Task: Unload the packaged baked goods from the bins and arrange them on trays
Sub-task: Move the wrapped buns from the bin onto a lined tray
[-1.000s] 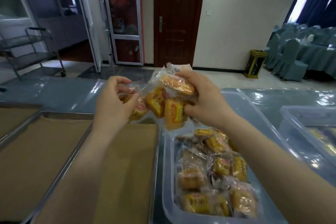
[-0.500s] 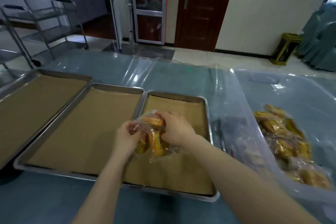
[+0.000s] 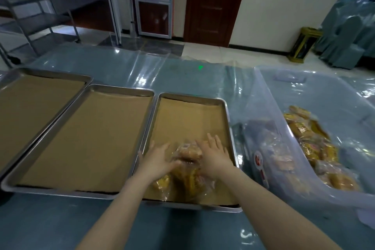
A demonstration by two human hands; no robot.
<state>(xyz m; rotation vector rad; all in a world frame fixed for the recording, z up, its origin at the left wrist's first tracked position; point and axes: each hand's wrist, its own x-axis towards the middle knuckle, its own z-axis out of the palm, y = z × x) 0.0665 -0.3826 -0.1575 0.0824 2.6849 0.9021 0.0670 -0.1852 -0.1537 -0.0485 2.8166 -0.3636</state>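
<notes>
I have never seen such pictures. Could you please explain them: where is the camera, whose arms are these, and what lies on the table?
No machine here: a person works with bare hands. The pictures come from one camera worn on the head, looking forward and down. On the blue table stand three trays lined with brown paper: left tray, middle tray, right tray. The left hand and right hand rest with open fingers on a pile of packets at the near end of the right tray; they grip nothing. A clear bin on the right holds more packets.
</notes>
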